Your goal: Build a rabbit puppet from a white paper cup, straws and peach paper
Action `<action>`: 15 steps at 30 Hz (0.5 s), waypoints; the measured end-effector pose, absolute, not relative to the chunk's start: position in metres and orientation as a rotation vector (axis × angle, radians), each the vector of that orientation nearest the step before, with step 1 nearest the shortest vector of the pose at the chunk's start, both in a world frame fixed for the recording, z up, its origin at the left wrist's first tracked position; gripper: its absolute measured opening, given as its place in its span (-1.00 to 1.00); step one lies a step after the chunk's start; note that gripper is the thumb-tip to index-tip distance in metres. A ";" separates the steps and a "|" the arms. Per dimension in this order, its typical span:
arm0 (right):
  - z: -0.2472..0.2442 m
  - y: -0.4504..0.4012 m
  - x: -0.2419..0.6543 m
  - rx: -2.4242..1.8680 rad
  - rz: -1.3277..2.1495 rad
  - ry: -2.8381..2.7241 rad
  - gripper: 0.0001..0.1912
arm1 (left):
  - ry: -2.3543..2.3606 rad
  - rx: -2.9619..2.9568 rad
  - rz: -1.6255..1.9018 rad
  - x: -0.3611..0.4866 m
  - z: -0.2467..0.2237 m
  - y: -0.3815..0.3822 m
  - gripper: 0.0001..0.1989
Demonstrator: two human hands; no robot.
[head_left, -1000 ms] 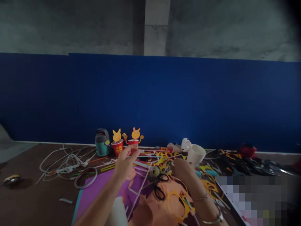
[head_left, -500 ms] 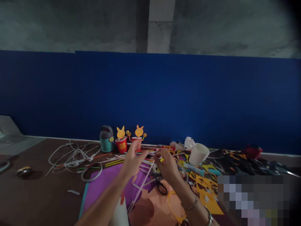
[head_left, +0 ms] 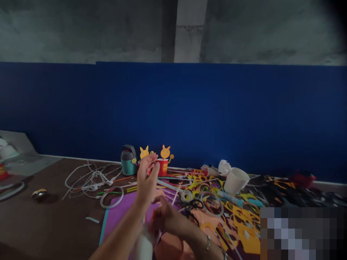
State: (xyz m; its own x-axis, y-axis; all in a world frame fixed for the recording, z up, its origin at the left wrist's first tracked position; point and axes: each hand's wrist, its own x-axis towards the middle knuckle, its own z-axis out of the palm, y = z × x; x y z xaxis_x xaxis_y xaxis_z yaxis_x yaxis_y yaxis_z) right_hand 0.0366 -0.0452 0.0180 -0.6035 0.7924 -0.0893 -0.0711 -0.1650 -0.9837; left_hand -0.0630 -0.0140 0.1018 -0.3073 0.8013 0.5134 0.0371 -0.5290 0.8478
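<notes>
My left hand (head_left: pixel 147 178) is raised over the purple sheet (head_left: pixel 127 203), fingers apart and nothing seen in them, in front of the two red cups with orange cat-like figures. The right red cup (head_left: pixel 163 168) shows beside its fingertips. Lower down, my right hand (head_left: pixel 166 216) bends inward above a white cup (head_left: pixel 145 245) that is blurred at the bottom edge; its fingertips are smeared and what they hold, if anything, is unclear. Black scissors (head_left: pixel 193 205) and a tape roll (head_left: pixel 187 196) lie right of my hands, near peach paper (head_left: pixel 170 247).
A teal flask (head_left: pixel 128 160) stands behind, beside tangled white cables (head_left: pixel 93 180). To the right are a large white cup (head_left: pixel 236 180), yellow paper cut-outs (head_left: pixel 245 231) and a large tape ring (head_left: pixel 211 203). A shiny round object (head_left: pixel 39 194) lies at left.
My right hand has dropped down and left, toward the white cup, away from my left hand. My left hand has risen slightly and turned more upright. The view has shifted a little left.
</notes>
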 end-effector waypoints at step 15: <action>0.075 -0.005 0.113 -0.712 1.230 -1.362 -0.58 | 0.807 1.212 1.012 -0.064 0.082 -0.002 -0.52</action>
State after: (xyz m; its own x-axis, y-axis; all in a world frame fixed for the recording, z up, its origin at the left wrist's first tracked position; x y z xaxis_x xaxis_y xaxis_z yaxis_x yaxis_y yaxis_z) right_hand 0.1130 -0.0050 0.0750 -0.2064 0.9232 0.3243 -0.2288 0.2767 -0.9333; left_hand -0.0645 -0.0016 0.0825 0.3601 0.9326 0.0222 -0.1851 0.0481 0.9815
